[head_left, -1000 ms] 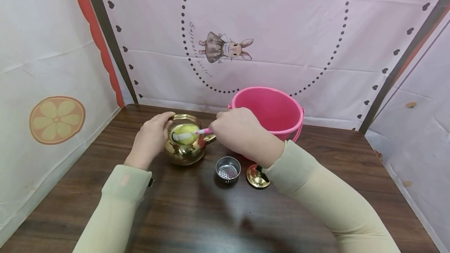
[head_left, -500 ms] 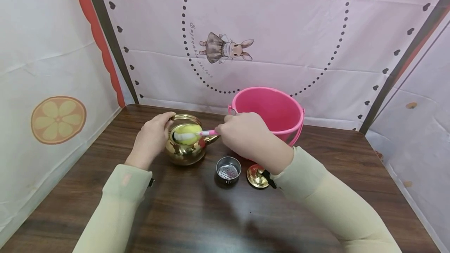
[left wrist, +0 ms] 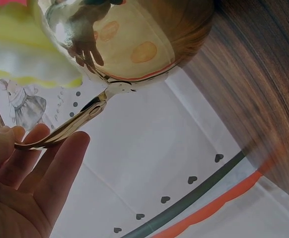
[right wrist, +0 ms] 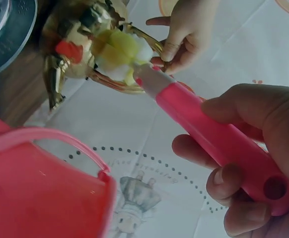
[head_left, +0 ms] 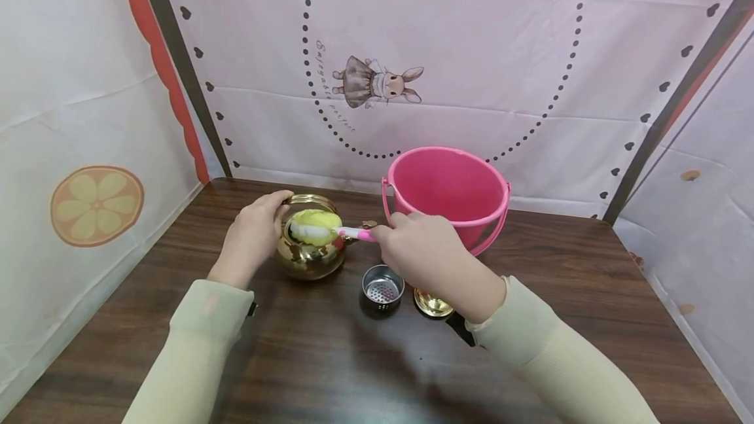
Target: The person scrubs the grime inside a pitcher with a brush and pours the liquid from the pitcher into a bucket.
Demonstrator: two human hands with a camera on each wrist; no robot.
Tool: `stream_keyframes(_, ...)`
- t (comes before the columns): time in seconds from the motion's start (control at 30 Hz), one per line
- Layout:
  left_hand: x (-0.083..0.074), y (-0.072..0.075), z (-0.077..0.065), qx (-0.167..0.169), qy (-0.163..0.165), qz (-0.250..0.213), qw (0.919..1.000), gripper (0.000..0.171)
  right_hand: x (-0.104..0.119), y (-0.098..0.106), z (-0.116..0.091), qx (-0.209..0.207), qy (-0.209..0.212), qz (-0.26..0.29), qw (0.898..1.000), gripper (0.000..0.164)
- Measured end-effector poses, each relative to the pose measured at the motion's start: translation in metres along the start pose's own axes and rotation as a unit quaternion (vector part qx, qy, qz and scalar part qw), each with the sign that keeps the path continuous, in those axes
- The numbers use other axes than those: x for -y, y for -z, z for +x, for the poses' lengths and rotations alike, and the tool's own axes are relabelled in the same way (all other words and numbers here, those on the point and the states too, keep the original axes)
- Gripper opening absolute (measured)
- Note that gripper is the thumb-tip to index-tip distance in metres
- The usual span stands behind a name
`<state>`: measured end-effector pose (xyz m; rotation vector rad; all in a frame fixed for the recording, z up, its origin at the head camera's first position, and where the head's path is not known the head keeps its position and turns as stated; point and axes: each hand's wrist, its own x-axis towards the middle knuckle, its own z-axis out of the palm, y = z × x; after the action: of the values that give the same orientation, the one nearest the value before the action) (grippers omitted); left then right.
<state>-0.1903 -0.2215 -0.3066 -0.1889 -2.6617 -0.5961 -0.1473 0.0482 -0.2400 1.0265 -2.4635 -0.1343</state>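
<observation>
A gold teapot (head_left: 309, 265) without its lid stands on the wooden table, its spout to the right. My left hand (head_left: 250, 234) pinches the teapot's arched handle (left wrist: 67, 130) between thumb and fingers. In my right hand (head_left: 424, 254) is a sponge brush, gripped by its pink handle (right wrist: 204, 121) with the thumb along the top. The brush's yellow and white sponge head (head_left: 317, 228) lies tilted at the teapot's opening, inside the arch of the handle, and covers most of the mouth in the head view.
A steel strainer basket (head_left: 383, 288) sits on the table right of the teapot. Beside it is the gold lid (head_left: 432, 305), partly behind the right wrist. A pink bucket (head_left: 450, 185) stands behind the right hand. Printed cloth walls (head_left: 501, 31) enclose the table's back and sides.
My right hand has moved right and toward me, drawing the brush with it; more of the sponge head shows above the teapot's mouth. The left hand and teapot have stayed in place.
</observation>
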Motion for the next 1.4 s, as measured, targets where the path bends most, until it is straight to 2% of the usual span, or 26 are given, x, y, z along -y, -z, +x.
stream_keyframes(0.1,0.0,-0.001,-0.001,-0.002,0.001,0.001,1.0,0.029,0.003,-0.008,-0.009,-0.042,-0.003,0.007,0.999,0.012)
stream_keyframes(0.23,0.001,-0.002,-0.001,-0.01,-0.002,0.0,1.0,0.029,0.006,-0.017,-0.021,-0.07,-0.023,0.012,0.997,0.002)
stream_keyframes(0.47,0.001,-0.002,-0.001,-0.012,-0.003,-0.003,0.9999,0.029,0.004,-0.041,-0.04,-0.11,-0.039,0.05,0.992,0.006)
stream_keyframes(0.8,0.003,-0.001,-0.001,0.002,0.002,-0.005,1.0,0.03,0.0,-0.066,-0.055,-0.1,-0.058,0.144,0.983,0.017)
stream_keyframes(1.2,0.003,0.0,0.004,0.009,0.001,-0.007,0.9999,0.031,0.002,-0.078,-0.061,-0.049,-0.123,0.166,0.977,0.026)
stream_keyframes(1.4,0.002,0.002,0.003,0.016,0.006,-0.009,0.9998,0.032,0.0,-0.085,-0.065,-0.035,-0.128,0.199,0.971,0.025)
